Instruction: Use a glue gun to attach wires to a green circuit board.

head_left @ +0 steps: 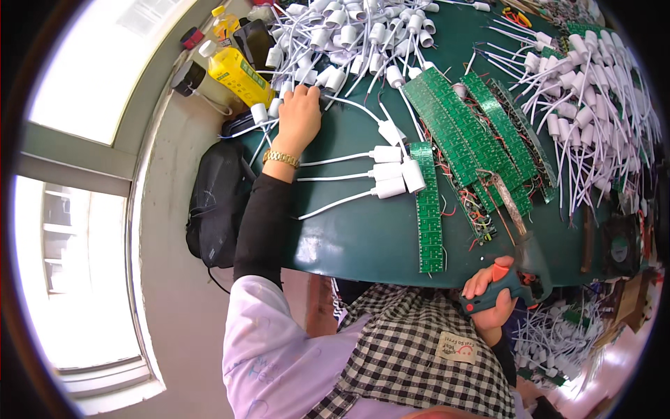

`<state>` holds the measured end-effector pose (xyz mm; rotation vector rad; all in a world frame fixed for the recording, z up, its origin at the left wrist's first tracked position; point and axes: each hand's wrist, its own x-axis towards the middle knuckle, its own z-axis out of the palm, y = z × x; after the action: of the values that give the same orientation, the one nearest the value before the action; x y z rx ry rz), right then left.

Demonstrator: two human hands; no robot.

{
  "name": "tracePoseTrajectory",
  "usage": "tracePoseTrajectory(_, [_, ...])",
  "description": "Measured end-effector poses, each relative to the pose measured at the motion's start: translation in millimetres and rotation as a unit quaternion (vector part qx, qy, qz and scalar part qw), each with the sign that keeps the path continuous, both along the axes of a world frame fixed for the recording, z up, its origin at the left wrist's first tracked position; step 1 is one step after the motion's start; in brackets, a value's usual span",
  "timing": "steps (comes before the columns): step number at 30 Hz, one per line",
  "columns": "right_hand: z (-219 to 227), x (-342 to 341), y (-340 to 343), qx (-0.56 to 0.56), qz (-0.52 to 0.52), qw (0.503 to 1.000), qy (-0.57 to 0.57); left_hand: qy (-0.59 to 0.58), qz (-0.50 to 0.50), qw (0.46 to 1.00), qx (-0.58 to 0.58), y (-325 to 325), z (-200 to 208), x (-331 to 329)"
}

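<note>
Although it is partly hidden, a dark green plastic pistol-grip tool (515, 287) sits in the right hand (493, 309), whose fingers are closed around it. Ahead and left of that hand, a white cylindrical plastic socket (413, 176) overlaps a long green circuit-board strip (429, 237). Farther off, the left hand (298, 119) (fingertips out of sight) bends beside a white socket heap (335, 33); whether it grips one, I cannot tell.

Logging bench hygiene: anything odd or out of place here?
Yes: two yellow bottles, upper left, beside the heaped white corded parts. Likely drinks, they look out of place around circuit boards. No spill visible.
</note>
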<state>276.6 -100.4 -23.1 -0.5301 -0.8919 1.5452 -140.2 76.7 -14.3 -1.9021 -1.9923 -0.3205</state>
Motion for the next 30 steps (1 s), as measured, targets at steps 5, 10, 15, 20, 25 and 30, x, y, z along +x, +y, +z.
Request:
tracePoseTrajectory(5, [5, -2, 0, -0.011, 0.01, 1.0, -0.016, -0.124, -0.1, 0.987, 0.028, 3, 6, -14])
tracePoseTrajectory(10, [3, -2, -3, -0.021, 0.018, 1.0, -0.005, -0.156, -0.153, 0.971, 0.101, -11, 38, -1])
tracePoseTrajectory(15, [1, 2, -5, -0.019, 0.012, 1.0, -0.012, -0.116, -0.275, 0.932, 0.207, -38, 91, 49])
tracePoseTrajectory(20, [8, 3, -4, -0.046, 0.016, 0.999, -0.025, -0.351, -0.252, 0.899, 0.067, -83, 113, 106])
tracePoseTrajectory(25, [17, 1, 0, -0.053, 0.021, 0.997, -0.046, -0.572, -0.212, 0.715, -0.343, -104, 87, 149])
tracePoseTrajectory(30, [13, 3, 1, -0.032, 0.026, 0.998, -0.051, -0.356, -0.37, 0.846, -0.143, -106, 37, 167])
